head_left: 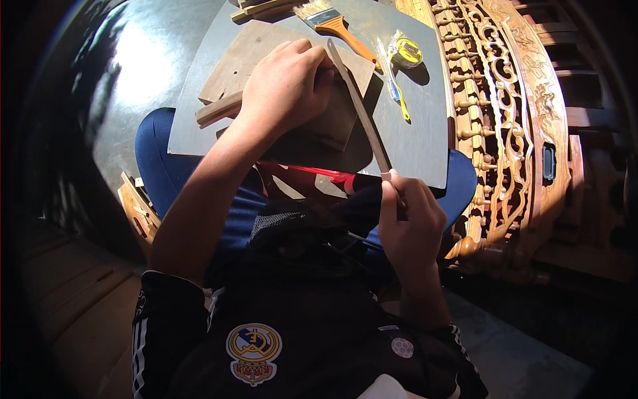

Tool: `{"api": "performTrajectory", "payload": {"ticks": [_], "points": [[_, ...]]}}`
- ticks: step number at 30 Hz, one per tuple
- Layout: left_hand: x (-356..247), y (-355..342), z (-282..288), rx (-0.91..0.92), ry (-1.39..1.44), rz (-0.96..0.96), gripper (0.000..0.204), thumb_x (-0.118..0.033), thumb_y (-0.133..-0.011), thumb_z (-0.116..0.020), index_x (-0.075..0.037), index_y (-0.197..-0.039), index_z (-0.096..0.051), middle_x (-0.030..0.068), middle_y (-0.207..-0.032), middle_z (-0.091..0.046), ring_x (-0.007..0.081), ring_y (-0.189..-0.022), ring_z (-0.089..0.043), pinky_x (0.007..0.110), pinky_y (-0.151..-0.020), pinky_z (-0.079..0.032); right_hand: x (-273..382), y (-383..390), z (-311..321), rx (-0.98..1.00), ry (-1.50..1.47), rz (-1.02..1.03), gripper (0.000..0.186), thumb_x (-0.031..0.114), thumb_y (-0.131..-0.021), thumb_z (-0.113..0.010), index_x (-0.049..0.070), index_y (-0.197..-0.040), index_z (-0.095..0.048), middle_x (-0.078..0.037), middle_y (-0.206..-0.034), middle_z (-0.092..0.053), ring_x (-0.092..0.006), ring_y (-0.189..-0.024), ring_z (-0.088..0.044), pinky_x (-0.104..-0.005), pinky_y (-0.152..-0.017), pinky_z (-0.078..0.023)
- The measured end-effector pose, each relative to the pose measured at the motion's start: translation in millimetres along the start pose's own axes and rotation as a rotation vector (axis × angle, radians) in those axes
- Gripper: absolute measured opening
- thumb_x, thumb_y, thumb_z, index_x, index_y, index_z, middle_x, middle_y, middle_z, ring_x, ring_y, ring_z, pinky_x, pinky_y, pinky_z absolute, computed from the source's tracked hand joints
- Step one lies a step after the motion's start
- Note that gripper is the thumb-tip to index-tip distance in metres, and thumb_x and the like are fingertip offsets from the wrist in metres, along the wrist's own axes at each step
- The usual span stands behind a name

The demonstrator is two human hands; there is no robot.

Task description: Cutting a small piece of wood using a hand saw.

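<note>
My right hand is closed on the near end of a long, thin brown strip. The strip slants up and away to a narrowed tip; whether it is a file or a slip of wood I cannot tell. My left hand is curled round a short wooden bar, whose squared end juts out on its left. Its fingertips are hidden, close beside the strip's far part. Beneath this hand lies a flat brown wooden board on a grey tabletop.
A wooden-handled paintbrush, a yellow tape measure and a slim yellow-and-blue cutter-like tool lie towards the back right. More wood pieces are at the far edge. Carved wooden furniture stands close on the right.
</note>
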State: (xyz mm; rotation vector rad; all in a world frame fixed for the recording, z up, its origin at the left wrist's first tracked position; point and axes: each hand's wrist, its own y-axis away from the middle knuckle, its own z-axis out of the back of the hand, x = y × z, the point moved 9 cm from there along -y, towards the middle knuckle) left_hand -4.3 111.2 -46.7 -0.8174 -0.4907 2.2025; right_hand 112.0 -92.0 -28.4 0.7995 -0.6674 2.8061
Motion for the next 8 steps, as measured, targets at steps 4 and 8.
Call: {"api": "performTrajectory", "payload": {"ticks": [4, 8], "points": [[-4.0, -2.1, -2.9, 0.003, 0.038, 0.026, 0.016, -0.021, -0.088, -0.068, -0.006, -0.091, -0.074, 0.0136, -0.090, -0.067, 0.0325, -0.095, -0.068, 0.043, -0.084, -0.055, -4.0, -66.6, -38.5, 0.018, -0.051, 0.067, 0.008, 0.003, -0.093, -0.064, -0.003, -0.098, -0.063, -0.021, -0.086, -0.067, -0.0430, -0.077, -0.068, -0.0448, -0.070, -0.056], [0.1, 2.3, -0.3, 0.022, -0.002, 0.064, 0.017, -0.022, -0.087, -0.071, -0.007, -0.094, -0.074, 0.0130, -0.093, -0.068, 0.0328, -0.097, -0.068, 0.043, -0.084, -0.055, 5.3, -74.8, -46.5, 0.034, -0.047, 0.091, 0.006, 0.004, -0.094, -0.064, -0.002, -0.097, -0.063, -0.022, -0.088, -0.069, -0.0419, -0.078, -0.069, -0.0451, -0.070, -0.057]]}}
